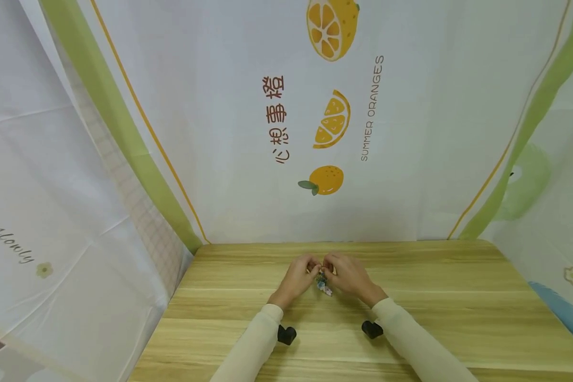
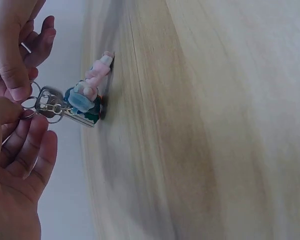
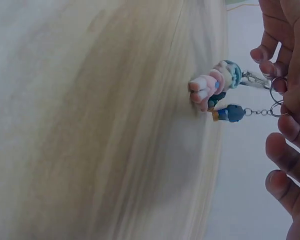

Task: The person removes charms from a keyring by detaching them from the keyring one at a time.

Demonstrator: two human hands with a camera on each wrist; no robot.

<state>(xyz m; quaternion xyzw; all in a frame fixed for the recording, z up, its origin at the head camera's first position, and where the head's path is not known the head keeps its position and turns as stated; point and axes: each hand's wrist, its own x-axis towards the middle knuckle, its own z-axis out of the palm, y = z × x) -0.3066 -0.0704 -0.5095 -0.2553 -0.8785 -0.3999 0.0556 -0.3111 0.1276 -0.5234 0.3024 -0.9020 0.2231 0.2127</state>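
Observation:
Near the far part of the table, my left hand (image 1: 296, 278) and right hand (image 1: 347, 276) meet over a bunch of keychain figurines (image 1: 321, 285). Thumb and forefinger of each hand pinch metal split rings; two linked rings (image 3: 271, 95) show between the fingertips in the right wrist view. A pink-and-white figurine (image 3: 217, 82) with teal on its head and a small dark blue figurine (image 3: 234, 113) on a chain hang from them, low by the tabletop. Shiny metal pieces (image 2: 51, 94) hang among the rings in the left wrist view. Fingers partly hide the rings.
The wood-grain table (image 1: 219, 329) ends at a white cloth (image 1: 239, 159) printed with oranges. More printed cloth (image 1: 76, 265) hangs at both sides. Black devices (image 1: 286, 335) sit at both wrists, beside the cream sleeves (image 1: 253, 345).

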